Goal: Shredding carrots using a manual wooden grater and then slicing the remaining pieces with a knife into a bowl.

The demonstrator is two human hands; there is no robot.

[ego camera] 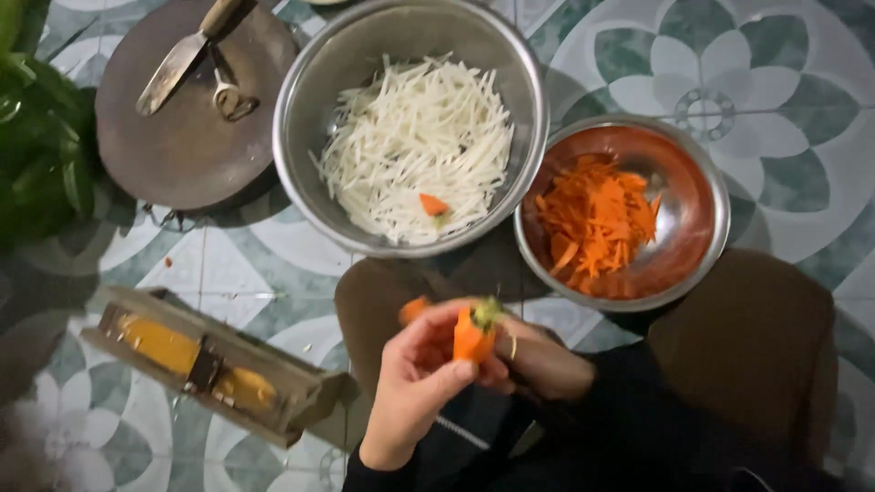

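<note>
Carrot stub (473, 339) sitting at lower centre of frame, short, orange, green top end up. Left hand (415, 378) pinching it tight, thumb across front. Right hand (538, 364) curling behind, touching stub; grip unclear. Bowl of carrot shreds (706, 205) lying upper right.

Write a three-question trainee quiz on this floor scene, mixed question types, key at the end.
1. True or false: the large steel bowl holds white shredded strips with one orange piece on top.
2. What fills the smaller bowl? A) sliced onions B) shredded carrot C) rice
3. Name the tool lying on the round wooden board.

Key:
1. True.
2. B, shredded carrot.
3. A knife; a peeler lies beside it. Meanwhile, the left hand and right hand hold a carrot stub.
</note>
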